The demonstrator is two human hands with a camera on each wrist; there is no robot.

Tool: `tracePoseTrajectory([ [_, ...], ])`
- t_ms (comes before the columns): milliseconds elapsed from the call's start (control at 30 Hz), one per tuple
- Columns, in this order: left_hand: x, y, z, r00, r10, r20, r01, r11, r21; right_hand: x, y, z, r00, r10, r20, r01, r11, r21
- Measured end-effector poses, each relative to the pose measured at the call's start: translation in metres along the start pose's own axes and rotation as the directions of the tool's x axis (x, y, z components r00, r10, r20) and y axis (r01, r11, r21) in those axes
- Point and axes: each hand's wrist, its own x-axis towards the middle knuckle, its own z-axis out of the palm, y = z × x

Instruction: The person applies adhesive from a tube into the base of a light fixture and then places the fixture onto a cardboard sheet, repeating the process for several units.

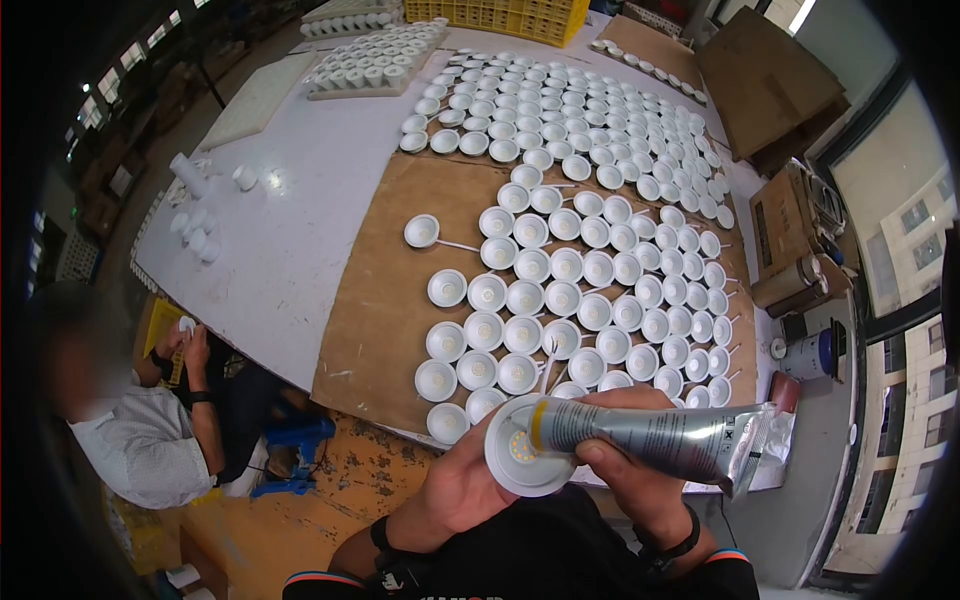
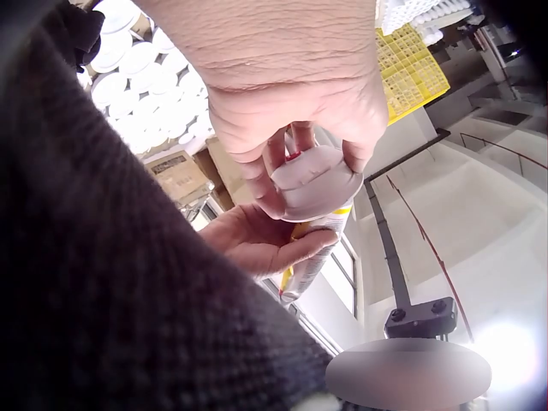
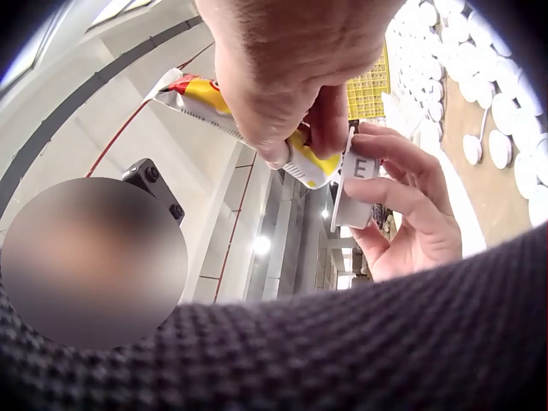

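My left hand (image 1: 460, 490) holds a white round LED downlight (image 1: 504, 468), its face with small yellow LEDs turned up in the head view. Its fingers curl round the lamp's body, which shows in the left wrist view as a white cup (image 2: 312, 184). A silver squeeze tube (image 1: 655, 437) with a yellow band is gripped by my right hand (image 1: 640, 488), thumb on the near side. The tube's yellow end (image 3: 312, 167) is right at the lamp's face and hides part of it. Beyond my hands, many similar lamps (image 1: 447, 288) lie face up in rows.
Brown cardboard (image 1: 375, 240) under the lamps covers much of the white table (image 1: 270, 250). White cups (image 1: 195, 235) stand at its left, a foam tray (image 1: 375, 68) of parts and yellow crate (image 1: 500, 14) at the back. Another person (image 1: 150, 440) sits at left; a tin (image 1: 808, 355) stands right.
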Motion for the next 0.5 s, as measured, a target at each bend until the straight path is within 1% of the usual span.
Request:
tracePoseTrajectory([
  [100,0.001,0.001,0.002,1.000,0.000,-0.009,0.000,1.000,0.013,0.000,-0.001,0.001,1.000,0.005,-0.025,-0.004,0.999,0.044],
  [233,0.003,0.002,0.005,1.000,-0.003,-0.004,0.003,0.999,0.032,0.001,0.001,0.000,0.999,-0.033,-0.039,0.033,0.999,0.020],
  [300,0.003,0.002,0.005,0.998,0.004,-0.069,0.001,0.998,0.059,0.002,0.001,-0.003,0.995,-0.094,0.025,0.096,0.990,-0.100],
  [333,0.003,0.001,0.005,0.998,0.008,-0.070,-0.005,0.998,0.056,0.003,0.002,-0.007,0.995,-0.092,0.030,0.095,0.990,-0.101],
  [400,0.003,0.000,0.004,0.992,0.009,-0.123,0.000,0.997,0.075,0.004,0.006,-0.012,0.967,-0.176,0.183,0.198,0.974,-0.109],
  [433,0.004,0.001,0.004,0.992,0.014,-0.123,-0.005,0.997,0.074,0.003,0.005,-0.012,0.966,-0.176,0.188,0.198,0.974,-0.109],
  [500,0.006,0.002,0.003,0.998,-0.029,-0.062,0.032,0.998,0.054,0.002,0.000,-0.011,0.970,-0.130,0.205,0.143,0.989,-0.047],
])
